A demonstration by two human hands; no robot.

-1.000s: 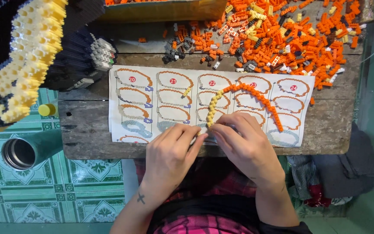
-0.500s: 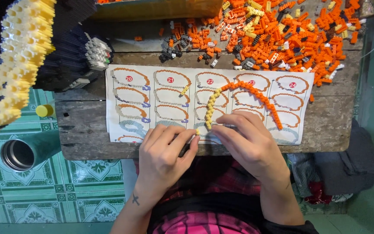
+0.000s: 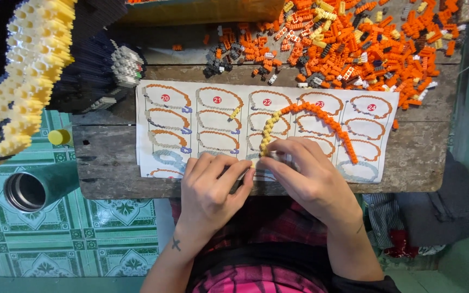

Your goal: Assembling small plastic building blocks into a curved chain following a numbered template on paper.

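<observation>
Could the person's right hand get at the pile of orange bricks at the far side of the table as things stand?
Probably yes. The right hand rests at the arch's yellow end; only the flat instruction sheet and low brick arch lie before the orange bricks.

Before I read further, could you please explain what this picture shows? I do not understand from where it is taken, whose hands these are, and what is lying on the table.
There is no machine here. The picture comes from a camera worn on a person's head, looking straight down, so both hands are that person's own. The left hand and the right hand meet at the near edge of a wooden table. On it lies a printed instruction sheet with numbered drawings of curved shapes. On the sheet rests a curved strip of small bricks, yellow at one end, orange along the rest. The right fingers touch its yellow end; the left fingers pinch close beside it, but what they hold is hidden. Behind the sheet is a pile of loose bricks, mostly orange. At left stands a large yellow and black brick model, and below it, on the tiled floor, a metal cup.
</observation>
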